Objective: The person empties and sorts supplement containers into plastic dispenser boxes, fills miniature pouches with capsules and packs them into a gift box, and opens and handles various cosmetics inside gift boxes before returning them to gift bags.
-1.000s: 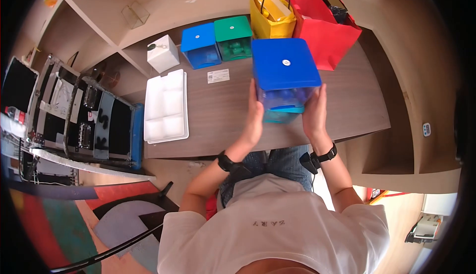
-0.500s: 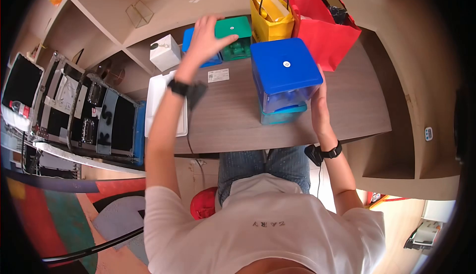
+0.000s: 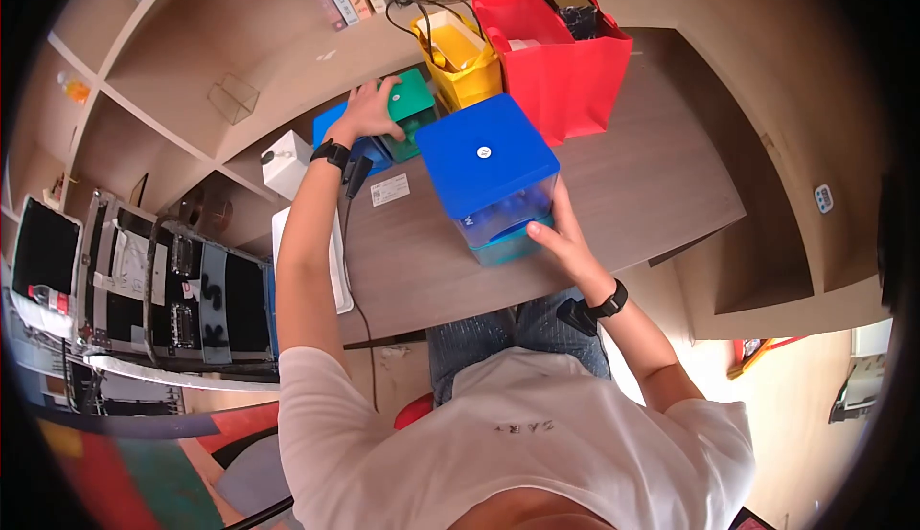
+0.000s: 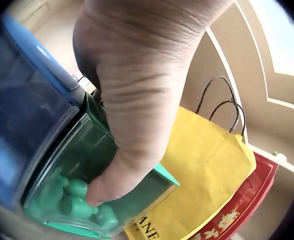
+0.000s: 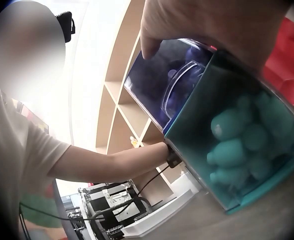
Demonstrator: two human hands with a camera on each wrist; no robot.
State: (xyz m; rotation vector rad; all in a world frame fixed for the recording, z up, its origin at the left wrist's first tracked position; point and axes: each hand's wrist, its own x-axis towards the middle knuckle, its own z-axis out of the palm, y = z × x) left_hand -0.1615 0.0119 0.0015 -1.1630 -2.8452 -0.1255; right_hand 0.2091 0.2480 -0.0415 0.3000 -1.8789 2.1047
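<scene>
My left hand [image 3: 367,113] grips a clear green box [image 3: 419,134] with a green lid at the back of the table. Its thumb presses the front wall in the left wrist view, over several rounded green pieces [image 4: 77,206]. Beside it on the left is a clear blue box [image 4: 27,120]. Nearer me, a larger-looking blue-lidded box [image 3: 494,151] rests on a teal box [image 3: 503,250]. My right hand [image 3: 567,236] holds the blue-lidded box by its right side, thumb on the near face. Teal bottle-shaped pieces [image 5: 229,152] show inside the lower box.
Behind the boxes stand a yellow paper bag [image 3: 470,81] and a red bag [image 3: 565,99]. A white box [image 3: 285,168] is at the left back, a printed card [image 3: 390,190] lies on the table [image 3: 632,204], and a white tray [image 5: 162,215] is partly behind my left arm.
My left hand left the stacked blue-lidded box, reached to the back left and took hold of the green box. My right hand stays at the stack, its thumb now on the near face.
</scene>
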